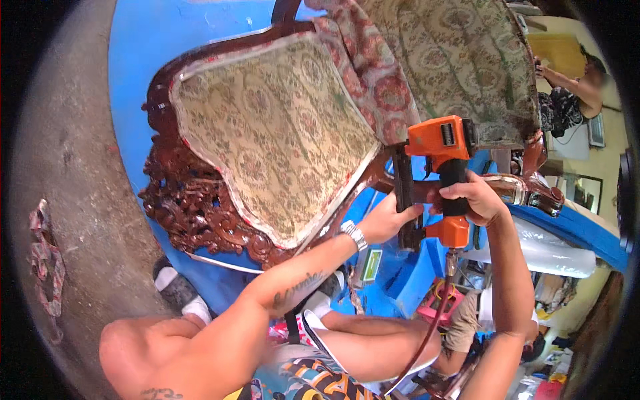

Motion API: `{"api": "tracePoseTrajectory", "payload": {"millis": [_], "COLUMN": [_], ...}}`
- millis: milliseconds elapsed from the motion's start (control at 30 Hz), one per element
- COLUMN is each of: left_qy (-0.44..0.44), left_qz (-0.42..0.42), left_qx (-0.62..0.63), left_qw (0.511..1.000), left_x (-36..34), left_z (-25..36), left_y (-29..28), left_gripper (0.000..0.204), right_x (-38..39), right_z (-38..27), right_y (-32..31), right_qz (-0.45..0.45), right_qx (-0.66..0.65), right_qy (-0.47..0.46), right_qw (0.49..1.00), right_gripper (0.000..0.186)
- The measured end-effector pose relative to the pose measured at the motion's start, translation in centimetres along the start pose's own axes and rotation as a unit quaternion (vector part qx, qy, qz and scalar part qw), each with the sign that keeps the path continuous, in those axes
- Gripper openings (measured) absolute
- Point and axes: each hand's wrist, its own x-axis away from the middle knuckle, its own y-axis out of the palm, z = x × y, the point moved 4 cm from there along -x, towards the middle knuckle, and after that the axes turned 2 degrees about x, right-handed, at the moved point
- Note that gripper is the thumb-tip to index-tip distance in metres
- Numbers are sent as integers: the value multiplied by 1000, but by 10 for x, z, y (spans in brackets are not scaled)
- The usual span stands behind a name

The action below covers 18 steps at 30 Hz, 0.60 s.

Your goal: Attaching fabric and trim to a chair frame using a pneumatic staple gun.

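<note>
An orange and black air staple gun [437, 139] is held upright in both hands in front of a carved wooden chair [180, 193]. My right hand [479, 197] wraps round its black handle. My left hand [385, 219], with a metal band at the wrist, grips the dark magazine. The chair back carries a beige floral fabric panel [273, 120] with a pale edge strip. Red patterned fabric [387, 93] drapes beside it, next to the floral seat cover [460, 60]. The gun's nose is close to the red fabric; whether they touch I cannot tell.
A dark red air hose [437, 317] runs down from the gun past my legs. Under the chair is a blue surface [130, 80], with a small green-and-white box [372, 265] nearby. Rolled clear plastic [560, 257] lies at right. Another person [573, 100] is at the far right.
</note>
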Motion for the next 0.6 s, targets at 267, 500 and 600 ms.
{"api": "tracePoseTrajectory", "payload": {"millis": [267,500,600], "left_qy": [114,-12,-63], "left_qz": [94,119,43], "left_qx": [-567,-710,-693], "left_qw": [811,694,717], "left_x": [-17,-64,-80], "left_z": [-56,-82,-85], "left_y": [-94,-166,-167], "left_gripper": [57,38,43], "right_x": [-45,-122,-159], "right_z": [37,-19,-25], "right_y": [-15,-24,-37], "right_qz": [146,95,64], "right_qx": [102,435,490], "right_qy": [-1,-46,-32], "right_qw": [984,894,869], "right_gripper": [28,20,21]}}
